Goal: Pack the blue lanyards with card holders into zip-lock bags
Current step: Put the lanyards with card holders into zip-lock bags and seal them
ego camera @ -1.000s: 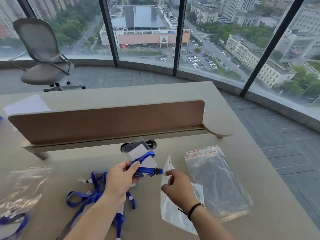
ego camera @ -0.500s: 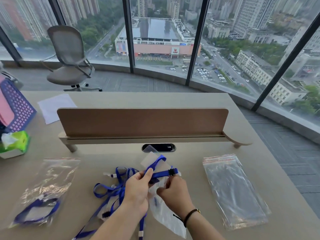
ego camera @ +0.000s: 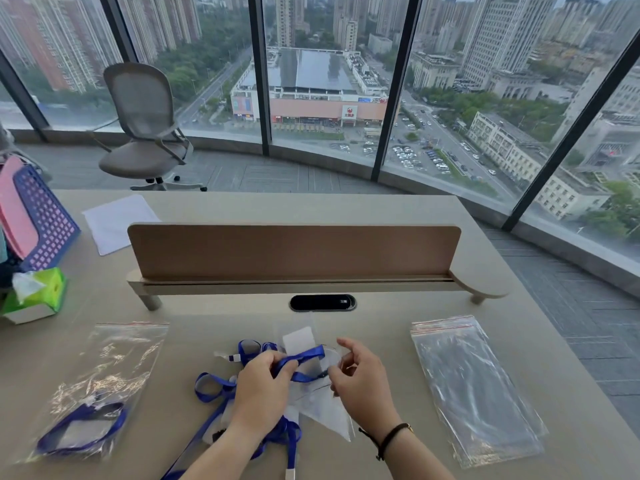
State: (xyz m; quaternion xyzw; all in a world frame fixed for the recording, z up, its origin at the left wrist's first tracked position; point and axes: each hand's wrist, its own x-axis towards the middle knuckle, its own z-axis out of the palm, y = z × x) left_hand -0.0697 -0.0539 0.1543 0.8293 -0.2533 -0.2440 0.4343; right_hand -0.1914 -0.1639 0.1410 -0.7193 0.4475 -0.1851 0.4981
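Right now I'm looking down on a pale beige desk (ego camera: 381, 216) with a low brown divider panel (ego camera: 294, 251) across its middle and a black oval cable port (ego camera: 322, 302) just in front of it. Beyond the desk, dark-framed floor-to-ceiling windows curve round the room, and a grey mesh office chair (ego camera: 147, 126) stands by the glass on grey carpet tiles.

No writing on the desk is legible to me; the only marking I can read as such is a red sign on the mall roofline outside, too small to make out.

My left hand (ego camera: 261, 393) curls around a blue lanyard (ego camera: 304, 356), its card holder (ego camera: 298, 339) sticking up just behind. My right hand (ego camera: 360, 379) pinches the mouth of a zip-lock bag (ego camera: 325, 407) between thumb and fingers, touching the lanyard's clip end. More blue lanyards (ego camera: 214, 389) lie tangled under my left wrist.

At the left sits a packed bag (ego camera: 100, 389); at the right, a stack of empty bags (ego camera: 474, 389) lies near the desk's right edge. A white sheet (ego camera: 117, 221), a purple-and-pink basket (ego camera: 31, 216) and a green tissue box (ego camera: 38, 292) crowd the far left edge.
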